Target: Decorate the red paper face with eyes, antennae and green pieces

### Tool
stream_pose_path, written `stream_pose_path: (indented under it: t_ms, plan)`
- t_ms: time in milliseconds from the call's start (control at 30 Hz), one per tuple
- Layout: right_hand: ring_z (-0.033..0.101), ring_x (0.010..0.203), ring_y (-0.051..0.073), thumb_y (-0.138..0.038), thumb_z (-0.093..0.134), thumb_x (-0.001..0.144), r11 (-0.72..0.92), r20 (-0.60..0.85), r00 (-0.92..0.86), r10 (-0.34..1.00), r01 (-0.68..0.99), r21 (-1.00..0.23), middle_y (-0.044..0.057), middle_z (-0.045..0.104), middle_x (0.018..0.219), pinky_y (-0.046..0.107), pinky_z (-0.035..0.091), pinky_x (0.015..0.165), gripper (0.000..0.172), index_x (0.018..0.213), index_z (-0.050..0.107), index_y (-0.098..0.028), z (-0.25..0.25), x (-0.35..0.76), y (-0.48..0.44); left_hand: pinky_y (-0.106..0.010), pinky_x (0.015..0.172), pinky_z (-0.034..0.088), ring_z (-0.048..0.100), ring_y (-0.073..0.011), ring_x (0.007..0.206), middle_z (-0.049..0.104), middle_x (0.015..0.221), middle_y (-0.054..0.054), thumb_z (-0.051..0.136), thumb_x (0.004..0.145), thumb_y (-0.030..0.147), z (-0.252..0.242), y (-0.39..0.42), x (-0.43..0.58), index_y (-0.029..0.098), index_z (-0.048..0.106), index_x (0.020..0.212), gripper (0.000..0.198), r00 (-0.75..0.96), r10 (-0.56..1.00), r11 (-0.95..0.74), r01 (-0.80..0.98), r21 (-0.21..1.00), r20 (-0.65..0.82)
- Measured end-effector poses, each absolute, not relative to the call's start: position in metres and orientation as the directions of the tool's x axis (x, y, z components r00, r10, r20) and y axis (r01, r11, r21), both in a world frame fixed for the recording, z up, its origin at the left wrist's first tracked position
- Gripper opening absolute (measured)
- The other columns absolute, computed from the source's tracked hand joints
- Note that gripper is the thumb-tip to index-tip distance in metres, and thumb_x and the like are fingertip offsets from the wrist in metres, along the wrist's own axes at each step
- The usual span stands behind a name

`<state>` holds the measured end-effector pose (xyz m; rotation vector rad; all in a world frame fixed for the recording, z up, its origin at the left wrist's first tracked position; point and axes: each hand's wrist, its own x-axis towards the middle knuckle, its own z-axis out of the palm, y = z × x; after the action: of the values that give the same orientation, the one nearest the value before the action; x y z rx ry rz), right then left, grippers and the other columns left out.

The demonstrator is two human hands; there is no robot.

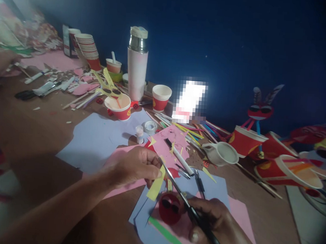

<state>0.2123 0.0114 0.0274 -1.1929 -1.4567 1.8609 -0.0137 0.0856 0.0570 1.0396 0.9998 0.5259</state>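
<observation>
One flask (136, 73), one white mug (221, 155), one vial (139, 134) (plus one held yellow strip (155, 190)).

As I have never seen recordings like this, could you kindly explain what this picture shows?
Certainly. There is no machine here, only a person's two bare hands. The picture comes from a camera worn on that person's head, looking forward and down. The left hand pinches a strip of yellow paper. The right hand holds scissors, their blades pointing toward the strip. On the brown table lie blue paper and pink paper, plus a round red piece with dark glasses shapes. Farther back stand a tall flask and a red and white paper cup. What the bright pixelated patch covers, I cannot tell.
</observation>
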Motion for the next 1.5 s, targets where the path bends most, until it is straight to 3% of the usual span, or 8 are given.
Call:
stream_pose_path:
  t_ms: [333,500,567,667,767,1033,1200,1500]
  plan:
    - [0.032,0.039,0.006,-0.047,0.070,0.068,-0.198,-0.255,-0.357,0.899,0.188,-0.962,-0.007,0.037,0.051,0.019,0.027,0.036,0.036,0.087,0.066,-0.017,0.035,0.227,0.014,-0.021,0.044,0.036,0.049,-0.0085,0.043,0.057,0.048,0.002,0.061,0.059,0.014,0.053,0.082,-0.008,0.015,0.058,0.056,0.004,0.508,0.754,0.482,0.003,0.876,-0.416]
    - [0.051,0.051,0.013,-0.042,0.062,0.075,-0.135,-0.204,-0.169,0.964,0.351,-0.927,-0.001,0.057,0.066,0.023,0.041,0.047,0.038,0.105,0.060,-0.018,0.044,0.229,0.020,-0.022,0.051,0.040,0.053,-0.0103,0.050,0.061,0.055,0.000,0.058,0.070,0.021,0.056,0.080,0.000,0.015,0.058,0.063,0.009,0.426,0.847,0.370,-0.040,0.928,-0.319]
    - [0.056,0.058,0.016,-0.035,0.059,0.078,-0.086,-0.185,-0.144,0.972,0.513,-0.854,0.000,0.061,0.070,0.025,0.042,0.052,0.038,0.113,0.057,-0.023,0.045,0.233,0.022,-0.021,0.053,0.040,0.053,-0.0101,0.053,0.062,0.056,-0.001,0.057,0.074,0.022,0.061,0.081,0.000,0.015,0.059,0.063,0.013,0.350,0.900,0.284,-0.024,0.958,-0.258]
    - [0.059,0.061,0.021,-0.029,0.056,0.077,-0.024,-0.151,-0.083,0.985,0.801,-0.599,-0.001,0.065,0.067,0.027,0.039,0.055,0.037,0.114,0.056,-0.029,0.041,0.240,0.024,-0.020,0.053,0.039,0.051,-0.0087,0.051,0.061,0.053,0.001,0.058,0.076,0.023,0.072,0.082,-0.001,0.016,0.058,0.061,0.017,0.216,0.959,0.183,0.018,0.983,-0.183]
    - [0.061,0.062,0.022,-0.024,0.052,0.076,0.002,-0.143,-0.073,0.987,0.897,-0.443,0.001,0.067,0.068,0.028,0.038,0.055,0.032,0.106,0.061,-0.029,0.042,0.241,0.024,-0.019,0.051,0.038,0.050,-0.0080,0.049,0.059,0.050,0.003,0.059,0.075,0.023,0.084,0.079,0.001,0.016,0.057,0.062,0.014,0.127,0.982,0.139,0.033,0.990,-0.142]
    - [0.057,0.077,0.018,-0.024,0.058,0.075,0.112,-0.024,-0.247,0.969,0.522,-0.846,0.001,0.065,0.087,0.029,0.045,0.071,0.041,0.116,0.054,-0.026,0.078,0.241,0.012,-0.023,0.053,0.041,0.052,-0.0101,0.051,0.062,0.054,0.000,0.061,0.068,0.020,0.092,0.054,0.023,0.014,0.058,0.061,0.009,0.339,0.917,0.237,-0.034,0.971,-0.212]
    - [0.052,0.079,0.017,-0.014,0.065,0.062,0.090,-0.156,-0.457,0.876,0.472,-0.877,0.000,0.061,0.088,0.029,0.044,0.072,0.056,0.116,0.056,-0.026,0.092,0.246,0.010,-0.021,0.054,0.040,0.052,-0.0088,0.053,0.063,0.059,-0.001,0.064,0.065,0.017,0.090,0.050,0.025,0.012,0.066,0.065,0.006,0.469,0.849,0.301,-0.051,0.952,-0.243]
    - [0.045,0.067,0.012,-0.007,0.057,0.061,0.025,-0.149,-0.525,0.838,0.310,-0.951,-0.005,0.052,0.073,0.024,0.038,0.065,0.042,0.099,0.060,-0.023,0.080,0.242,0.016,-0.019,0.048,0.039,0.052,-0.0072,0.048,0.064,0.054,0.001,0.069,0.063,0.019,0.094,0.051,0.023,0.014,0.066,0.063,0.005,0.432,0.869,0.302,-0.073,0.951,-0.243]
